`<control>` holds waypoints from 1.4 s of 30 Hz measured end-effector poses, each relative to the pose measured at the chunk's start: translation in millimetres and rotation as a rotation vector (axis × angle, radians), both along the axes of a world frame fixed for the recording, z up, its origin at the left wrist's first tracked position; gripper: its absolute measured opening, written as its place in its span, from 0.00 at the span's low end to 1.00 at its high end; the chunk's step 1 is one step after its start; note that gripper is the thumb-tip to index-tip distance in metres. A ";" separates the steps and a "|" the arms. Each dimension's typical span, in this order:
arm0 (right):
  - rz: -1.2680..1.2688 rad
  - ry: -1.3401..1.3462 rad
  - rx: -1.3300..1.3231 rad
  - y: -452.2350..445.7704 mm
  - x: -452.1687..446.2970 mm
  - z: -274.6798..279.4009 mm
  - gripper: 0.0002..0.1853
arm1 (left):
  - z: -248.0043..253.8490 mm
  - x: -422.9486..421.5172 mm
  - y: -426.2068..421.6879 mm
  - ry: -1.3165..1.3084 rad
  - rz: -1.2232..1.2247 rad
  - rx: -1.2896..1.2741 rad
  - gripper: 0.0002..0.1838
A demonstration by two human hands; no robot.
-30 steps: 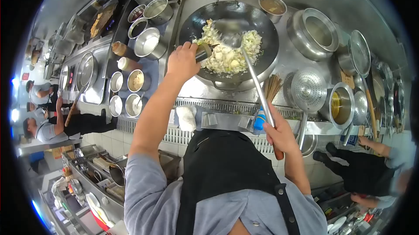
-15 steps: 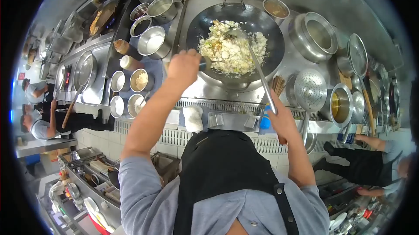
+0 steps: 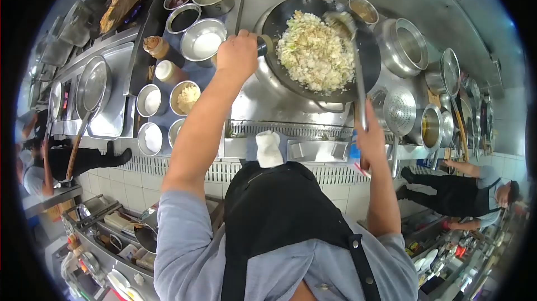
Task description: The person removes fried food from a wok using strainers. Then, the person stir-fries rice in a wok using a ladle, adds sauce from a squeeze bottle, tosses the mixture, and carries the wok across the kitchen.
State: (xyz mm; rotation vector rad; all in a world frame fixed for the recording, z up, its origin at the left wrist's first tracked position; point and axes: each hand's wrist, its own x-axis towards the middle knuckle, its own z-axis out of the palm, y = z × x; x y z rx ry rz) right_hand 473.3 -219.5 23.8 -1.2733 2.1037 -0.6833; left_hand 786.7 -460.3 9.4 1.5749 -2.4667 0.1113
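A black wok [image 3: 366, 63] on the stove holds a heap of pale rice [image 3: 316, 52] with green bits. My left hand [image 3: 238, 55] is closed around the wok's handle [image 3: 265, 45] at the left rim. My right hand [image 3: 371, 139] grips the metal shaft of a long ladle [image 3: 359, 77]. The ladle's bowl, blurred by motion, is over the right upper part of the rice. Close to my left hand stands a metal pot of white powder [image 3: 203, 42].
Sauce bottles [image 3: 168, 71] and small metal tubs [image 3: 150, 100] stand at the left. A perforated skimmer [image 3: 399, 112] and stacked pots [image 3: 403, 46] are at the right. A folded white cloth [image 3: 269, 149] lies at the front edge. Other people [image 3: 464, 192] stand at both sides.
The ladle and my right hand have moved right, the bowl now near the wok's far right side. In view, the wok has shifted right. The rice lies in a more compact heap.
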 end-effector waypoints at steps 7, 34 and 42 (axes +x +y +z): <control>0.303 0.459 0.046 -58.6 20.5 -11.9 0.41 | -13.5 7.8 1.2 0.087 -0.086 0.063 0.12; -0.159 0.070 -0.002 -58.9 41.5 -12.3 0.38 | -96.3 353.8 -70.3 0.848 0.620 -0.043 0.34; 0.328 0.472 0.086 3.4 42.4 30.5 0.44 | -137.9 349.9 -65.0 0.673 0.643 0.125 0.40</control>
